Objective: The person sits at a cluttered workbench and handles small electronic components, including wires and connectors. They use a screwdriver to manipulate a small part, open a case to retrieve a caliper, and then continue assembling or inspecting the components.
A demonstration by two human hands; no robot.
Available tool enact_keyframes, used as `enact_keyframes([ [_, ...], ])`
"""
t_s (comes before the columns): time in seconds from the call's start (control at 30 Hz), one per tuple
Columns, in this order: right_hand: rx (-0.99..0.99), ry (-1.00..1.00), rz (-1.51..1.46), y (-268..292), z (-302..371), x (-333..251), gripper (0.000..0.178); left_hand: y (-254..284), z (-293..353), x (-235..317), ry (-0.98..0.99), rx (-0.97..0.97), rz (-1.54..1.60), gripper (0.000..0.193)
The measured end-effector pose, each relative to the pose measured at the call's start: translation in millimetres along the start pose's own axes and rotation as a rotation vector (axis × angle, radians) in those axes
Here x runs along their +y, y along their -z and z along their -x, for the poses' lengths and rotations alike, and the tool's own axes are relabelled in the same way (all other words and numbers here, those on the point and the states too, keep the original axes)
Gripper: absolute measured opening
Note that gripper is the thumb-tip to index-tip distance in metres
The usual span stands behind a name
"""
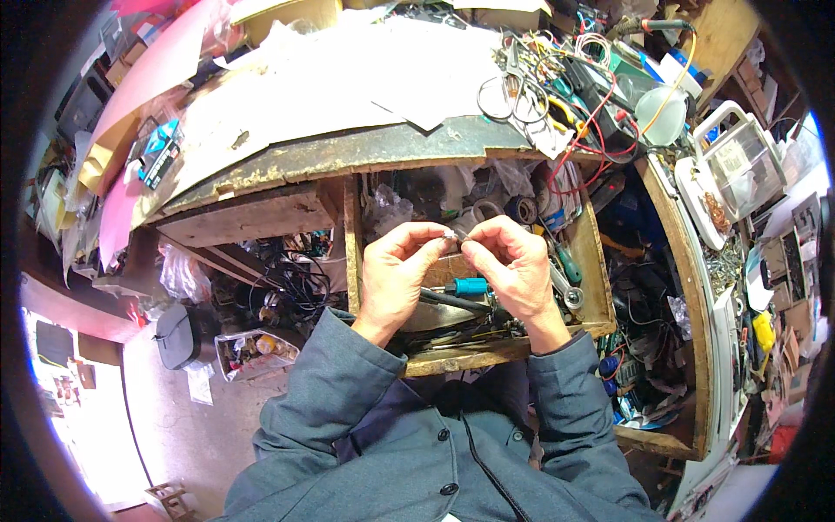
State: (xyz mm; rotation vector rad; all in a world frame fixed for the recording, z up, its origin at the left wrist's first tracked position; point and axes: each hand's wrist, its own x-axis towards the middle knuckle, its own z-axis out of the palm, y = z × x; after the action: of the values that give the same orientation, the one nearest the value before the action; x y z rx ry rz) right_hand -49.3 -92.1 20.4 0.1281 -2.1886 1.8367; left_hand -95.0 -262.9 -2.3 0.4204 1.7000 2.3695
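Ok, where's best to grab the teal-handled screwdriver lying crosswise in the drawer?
Probably by the teal handle, coming from above: it's much thicker than the metal shaft pointing left, and its top is exposed, while a dark rod lies close along its near side.

White sheets (pixel 339 83) on bench top burnt out by glare, detail lost. Floor (pixel 187 452) tinged violet; far lower left blown to white. Compartment (pixel 648 348) beside drawer (pixel 465 358) sunk in deep shadow. Left hand (pixel 396 274) and right hand (pixel 517 274) clearly lit; tiny piece (pixel 450 235) between them poorly resolved. Bench edge (pixel 365 151) bowed by fisheye; corners blacked out.
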Motion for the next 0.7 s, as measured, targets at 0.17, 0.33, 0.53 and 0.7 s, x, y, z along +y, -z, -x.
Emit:
enact_keyframes([
  [0.17, -0.061, 0.01, 0.052, 3, -1, 2, 0.012, 1, 2, -6, -0.098, 0.019, -0.106, 0.017],
  [0.33, -0.125, -0.036, 0.05, 6, -2, -6, 0.02, 3, 3, -5, -0.085, 0.036, -0.138, 0.016],
  [0.53, -0.157, -0.152, -0.04, 7, -2, -7, 0.02, 6, 2, -5, -0.15, 0.027, -0.248, 0.015],
  [0.7, -0.171, -0.183, -0.099, 9, -3, 1, 0.02, 7, 1, -5, -0.248, 0.021, -0.365, 0.015],
])
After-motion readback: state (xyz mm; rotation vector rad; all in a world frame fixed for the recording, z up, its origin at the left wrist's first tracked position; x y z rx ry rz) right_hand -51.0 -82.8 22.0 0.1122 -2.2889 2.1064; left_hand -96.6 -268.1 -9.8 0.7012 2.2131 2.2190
